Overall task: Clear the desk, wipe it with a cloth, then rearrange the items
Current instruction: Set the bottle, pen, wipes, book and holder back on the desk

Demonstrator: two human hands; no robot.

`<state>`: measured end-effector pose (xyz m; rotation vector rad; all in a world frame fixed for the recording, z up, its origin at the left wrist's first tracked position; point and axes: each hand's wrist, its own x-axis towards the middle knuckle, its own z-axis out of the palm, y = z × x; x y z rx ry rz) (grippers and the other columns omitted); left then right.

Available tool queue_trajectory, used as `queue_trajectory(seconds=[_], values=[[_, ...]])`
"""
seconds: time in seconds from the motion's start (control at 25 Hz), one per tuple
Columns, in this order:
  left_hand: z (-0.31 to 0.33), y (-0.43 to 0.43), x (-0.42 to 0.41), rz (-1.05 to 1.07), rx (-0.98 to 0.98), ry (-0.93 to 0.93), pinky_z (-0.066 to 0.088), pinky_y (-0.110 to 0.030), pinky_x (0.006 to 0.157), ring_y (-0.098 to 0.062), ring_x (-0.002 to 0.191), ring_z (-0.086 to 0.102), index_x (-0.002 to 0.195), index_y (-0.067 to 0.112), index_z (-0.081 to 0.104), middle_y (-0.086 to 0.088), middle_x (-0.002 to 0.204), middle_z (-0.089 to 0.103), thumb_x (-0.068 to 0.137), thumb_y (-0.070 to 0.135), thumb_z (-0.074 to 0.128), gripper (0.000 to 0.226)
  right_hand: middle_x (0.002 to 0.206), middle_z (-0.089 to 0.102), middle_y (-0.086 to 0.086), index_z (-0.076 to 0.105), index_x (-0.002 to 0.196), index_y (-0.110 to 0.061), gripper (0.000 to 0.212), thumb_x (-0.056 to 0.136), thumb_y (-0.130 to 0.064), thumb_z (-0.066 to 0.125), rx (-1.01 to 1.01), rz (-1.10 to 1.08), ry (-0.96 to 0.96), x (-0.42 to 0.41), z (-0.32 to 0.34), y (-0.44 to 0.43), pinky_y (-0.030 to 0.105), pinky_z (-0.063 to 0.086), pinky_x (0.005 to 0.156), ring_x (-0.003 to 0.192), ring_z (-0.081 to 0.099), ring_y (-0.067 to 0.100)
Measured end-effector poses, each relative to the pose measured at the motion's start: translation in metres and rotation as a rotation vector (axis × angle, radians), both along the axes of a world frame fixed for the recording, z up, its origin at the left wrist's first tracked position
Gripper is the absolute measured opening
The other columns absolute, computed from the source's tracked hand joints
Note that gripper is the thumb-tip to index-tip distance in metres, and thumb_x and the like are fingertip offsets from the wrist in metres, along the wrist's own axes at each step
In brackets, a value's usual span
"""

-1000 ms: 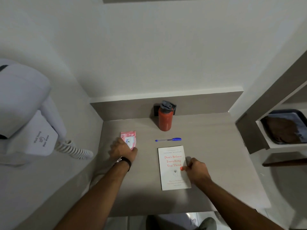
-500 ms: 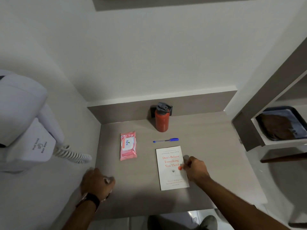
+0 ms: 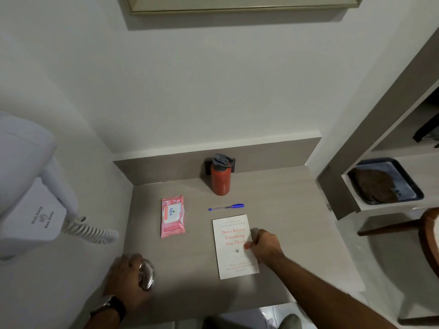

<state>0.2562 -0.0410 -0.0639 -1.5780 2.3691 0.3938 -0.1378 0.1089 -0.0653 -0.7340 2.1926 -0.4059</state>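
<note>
On the grey desk (image 3: 297,210) a red bottle (image 3: 221,181) with a grey lid stands at the back wall. In front of it lie a blue pen (image 3: 226,207), a pink wipes pack (image 3: 172,216) to the left and a white book (image 3: 231,264). My right hand (image 3: 266,245) grips the book's right edge, thumb pressed on the cover. At the desk's front left corner, my left hand (image 3: 128,279) is closed over a shiny round metal object (image 3: 148,277), partly hidden by the fingers.
A white wall-mounted hair dryer (image 3: 31,198) with a coiled cord (image 3: 92,230) hangs on the left wall. To the right, a shelf holds a dark tray (image 3: 413,193) with a brown cloth (image 3: 377,186). A wooden chair (image 3: 427,233) stands at the right edge.
My left hand left the wipes pack and pulled back to the front left corner, where it now covers the metal object. The right hand stayed on the book.
</note>
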Motion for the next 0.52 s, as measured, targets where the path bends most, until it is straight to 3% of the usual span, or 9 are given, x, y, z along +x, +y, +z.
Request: queue_trajectory(seconds=[0.12, 0.2, 0.32, 0.4, 0.52], values=[[0.016, 0.016, -0.056, -0.035, -0.013, 0.196, 0.055, -0.035, 0.077, -0.028, 0.094, 0.06, 0.12, 0.03, 0.049, 0.002, 0.11, 0.048, 0.037, 0.054, 0.07, 0.089, 0.093, 0.07, -0.009, 0.054, 0.077, -0.03, 0.028, 0.088, -0.03, 0.08, -0.043, -0.066, -0.059, -0.004, 0.003, 0.007, 0.03, 0.064, 0.061, 0.079, 0.072, 0.015], [0.034, 0.031, -0.118, -0.165, -0.065, 0.274, 0.051, -0.027, 0.073, -0.017, 0.091, 0.058, 0.116, 0.038, 0.047, 0.01, 0.108, 0.045, 0.038, 0.059, 0.068, 0.083, 0.08, 0.074, -0.006, 0.058, 0.078, -0.026, 0.026, 0.086, -0.036, 0.081, -0.085, -0.131, -0.075, -0.014, 0.006, 0.012, 0.032, 0.065, 0.055, 0.062, 0.074, 0.012], [0.06, 0.046, -0.231, -0.289, -0.033, 0.334, 0.05, -0.023, 0.089, -0.01, 0.105, 0.052, 0.13, 0.034, 0.043, 0.013, 0.12, 0.047, 0.044, 0.071, 0.064, 0.096, 0.074, 0.072, -0.001, 0.059, 0.077, -0.023, 0.035, 0.08, -0.049, 0.082, -0.096, -0.192, -0.073, -0.04, 0.013, 0.022, 0.029, 0.061, 0.047, 0.052, 0.073, 0.015], [0.066, 0.049, -0.31, -0.377, -0.007, 0.356, 0.049, -0.026, 0.096, -0.014, 0.111, 0.051, 0.137, 0.025, 0.038, 0.006, 0.123, 0.048, 0.052, 0.07, 0.062, 0.099, 0.077, 0.074, 0.001, 0.062, 0.08, -0.02, 0.041, 0.074, -0.056, 0.082, -0.087, -0.188, -0.068, -0.059, 0.009, 0.032, 0.031, 0.063, 0.05, 0.057, 0.075, 0.021], [0.064, 0.046, -0.414, -0.451, 0.087, 0.328, 0.046, -0.036, 0.104, -0.024, 0.115, 0.048, 0.14, 0.016, 0.032, -0.005, 0.126, 0.046, 0.06, 0.058, 0.067, 0.098, 0.082, 0.077, -0.003, 0.068, 0.086, -0.02, 0.046, 0.07, -0.062, 0.08, -0.049, -0.139, -0.034, -0.082, -0.006, 0.05, 0.027, 0.065, 0.07, 0.072, 0.077, 0.016]])
